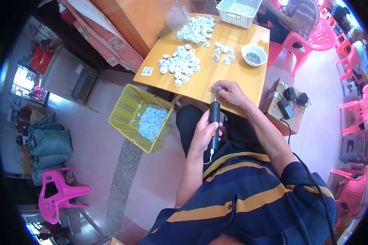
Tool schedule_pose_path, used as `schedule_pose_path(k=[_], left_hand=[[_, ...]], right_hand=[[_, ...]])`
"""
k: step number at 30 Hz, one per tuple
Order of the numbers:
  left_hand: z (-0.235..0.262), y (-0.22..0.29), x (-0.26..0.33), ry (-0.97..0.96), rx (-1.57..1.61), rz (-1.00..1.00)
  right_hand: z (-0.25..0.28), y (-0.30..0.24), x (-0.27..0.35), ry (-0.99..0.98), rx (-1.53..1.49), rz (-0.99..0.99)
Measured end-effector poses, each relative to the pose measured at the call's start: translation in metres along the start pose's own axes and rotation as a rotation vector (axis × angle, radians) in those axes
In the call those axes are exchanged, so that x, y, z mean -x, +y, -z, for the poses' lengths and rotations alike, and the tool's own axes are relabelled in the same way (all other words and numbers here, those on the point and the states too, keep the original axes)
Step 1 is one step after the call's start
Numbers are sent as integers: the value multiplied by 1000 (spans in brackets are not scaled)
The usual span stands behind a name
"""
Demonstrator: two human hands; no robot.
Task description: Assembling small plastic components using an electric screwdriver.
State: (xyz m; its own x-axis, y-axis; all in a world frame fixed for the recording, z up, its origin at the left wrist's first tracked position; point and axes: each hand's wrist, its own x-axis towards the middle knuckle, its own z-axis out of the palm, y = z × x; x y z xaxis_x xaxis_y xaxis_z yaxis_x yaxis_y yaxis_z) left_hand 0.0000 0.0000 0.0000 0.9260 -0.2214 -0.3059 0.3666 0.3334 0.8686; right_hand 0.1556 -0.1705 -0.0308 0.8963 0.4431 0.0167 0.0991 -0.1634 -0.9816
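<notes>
My left hand (pixel 201 136) is wrapped round a black electric screwdriver (pixel 215 112), which points away from me with a cable at its near end. At the table's near edge, my right hand (pixel 233 94) pinches a small whitish round piece (pixel 217 88) against the tool's tip. On the wooden table (pixel 241 79) lies a heap of white round pieces (pixel 180 63), with a larger heap (pixel 200 28) behind it. A small group of such pieces (pixel 224 50) sits to the right, beside a white bowl (pixel 264 56) of small metal bits, perhaps screws.
A yellow crate (pixel 122 132) of pale pieces stands on the floor left of my knees. On the right, a box (pixel 292 122) carries power adapters and cables. A white basket (pixel 236 19) is at the far table edge, near a seated person. Pink chairs (pixel 57 194) stand around.
</notes>
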Motion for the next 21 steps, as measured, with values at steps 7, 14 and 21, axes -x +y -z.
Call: schedule_pose_path(k=[7, 14, 21], left_hand=[[1, -1, 3, 2, 2, -8], [1, 1, 0, -1, 6, -22], [-1, 2, 1, 16, -15, -12]], right_hand=[[-3, -6, 6, 16, 6, -10], [0, -1, 2, 11, 15, 25], [-1, -6, 5, 0, -6, 10]])
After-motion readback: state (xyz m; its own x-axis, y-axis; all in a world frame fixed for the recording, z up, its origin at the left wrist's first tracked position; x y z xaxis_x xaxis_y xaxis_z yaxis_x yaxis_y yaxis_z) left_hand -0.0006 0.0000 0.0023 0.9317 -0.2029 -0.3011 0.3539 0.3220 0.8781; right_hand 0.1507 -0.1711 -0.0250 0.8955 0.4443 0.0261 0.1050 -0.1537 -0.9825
